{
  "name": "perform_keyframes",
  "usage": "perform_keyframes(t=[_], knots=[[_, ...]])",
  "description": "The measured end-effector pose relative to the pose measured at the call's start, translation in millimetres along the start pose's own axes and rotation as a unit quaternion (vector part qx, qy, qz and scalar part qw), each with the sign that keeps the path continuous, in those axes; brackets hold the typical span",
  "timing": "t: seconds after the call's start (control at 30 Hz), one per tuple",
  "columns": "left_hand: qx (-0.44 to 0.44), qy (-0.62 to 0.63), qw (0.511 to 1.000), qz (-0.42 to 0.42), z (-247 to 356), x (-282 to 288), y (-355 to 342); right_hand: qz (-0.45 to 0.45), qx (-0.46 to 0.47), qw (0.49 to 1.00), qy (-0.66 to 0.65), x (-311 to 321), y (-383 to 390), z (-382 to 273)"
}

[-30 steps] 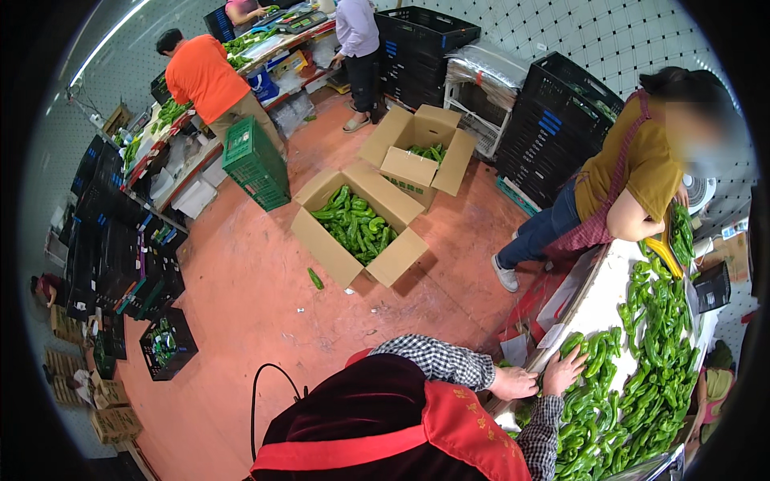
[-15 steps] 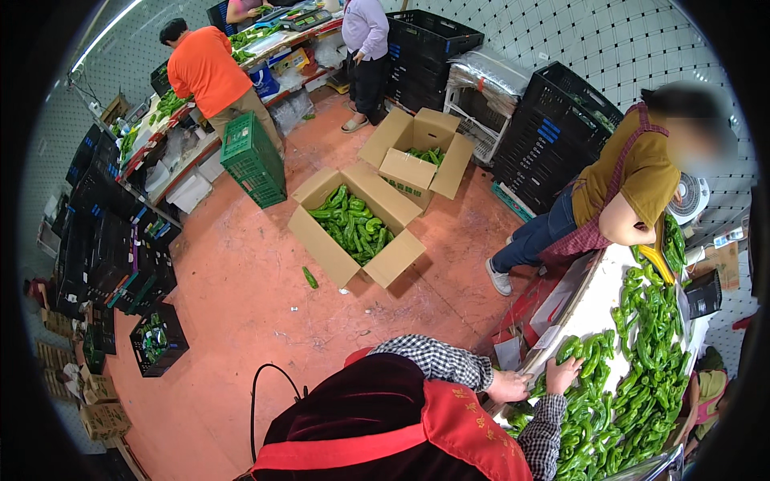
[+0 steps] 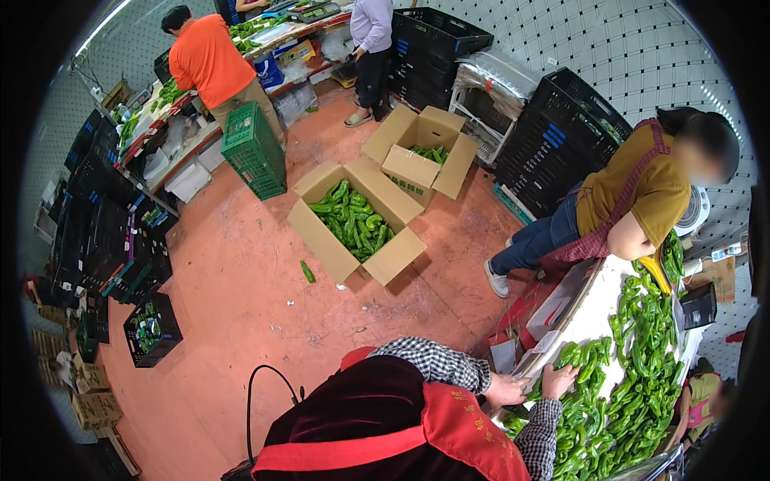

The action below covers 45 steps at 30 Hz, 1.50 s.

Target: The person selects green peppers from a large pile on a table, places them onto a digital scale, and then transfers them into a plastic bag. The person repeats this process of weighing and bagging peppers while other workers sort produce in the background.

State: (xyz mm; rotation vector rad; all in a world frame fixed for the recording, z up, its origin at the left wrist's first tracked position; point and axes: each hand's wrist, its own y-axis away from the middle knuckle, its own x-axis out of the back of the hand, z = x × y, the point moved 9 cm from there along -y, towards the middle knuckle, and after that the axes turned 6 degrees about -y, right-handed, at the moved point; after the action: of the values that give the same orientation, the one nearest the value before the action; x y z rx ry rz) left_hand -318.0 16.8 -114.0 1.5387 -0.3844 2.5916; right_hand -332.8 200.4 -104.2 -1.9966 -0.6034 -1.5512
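Green peppers [image 3: 642, 361] lie in loose heaps on a white-topped table [image 3: 589, 309] at the right. My left hand [image 3: 505, 390], in a checked sleeve, rests at the table's near edge beside the peppers. Its fingertips are hidden, so whether it holds a pepper does not show. My right hand [image 3: 559, 380] lies over the smaller heap, its fingers apart and touching peppers. No pepper is visibly gripped in it.
A person in a mustard shirt [image 3: 642, 184] stands at the table's far end. Cardboard boxes of peppers [image 3: 393, 264] sit on the reddish floor, near a green crate [image 3: 255, 152]. Black crates [image 3: 553, 132] are stacked behind. A person in orange [image 3: 210, 68] works at a far bench.
My right hand has shifted slightly down and left, its fingers spreading over the peppers. My left hand has barely moved. The person in the mustard shirt has straightened slightly.
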Motion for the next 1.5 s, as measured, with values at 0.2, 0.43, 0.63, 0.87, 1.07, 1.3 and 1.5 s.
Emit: perform_keyframes(t=[0.2,0.43,0.63,0.87,1.07,1.3,1.5], knots=[[-0.007,-0.014,1.000,0.015,-1,-1,-1,-0.018,-0.017,1.000,-0.011,-2,-2,4],[0.002,0.027,0.999,-0.022,0,-2,-2,-0.018,0.008,0.999,0.036,-9,5,7],[-0.013,0.031,0.999,-0.020,3,2,0,-0.023,0.008,0.999,0.040,-11,8,12],[-0.005,0.026,1.000,-0.013,5,6,1,-0.006,0.035,0.998,0.056,-16,7,16],[0.000,0.035,0.999,-0.036,1,-2,-1,-0.053,0.019,0.996,0.075,-14,11,11],[0.002,0.023,1.000,-0.019,2,7,5,-0.017,-0.005,0.998,0.057,6,27,-6],[-0.013,-0.008,1.000,-0.012,11,15,6,-0.058,-0.046,0.994,0.083,-2,41,19]])
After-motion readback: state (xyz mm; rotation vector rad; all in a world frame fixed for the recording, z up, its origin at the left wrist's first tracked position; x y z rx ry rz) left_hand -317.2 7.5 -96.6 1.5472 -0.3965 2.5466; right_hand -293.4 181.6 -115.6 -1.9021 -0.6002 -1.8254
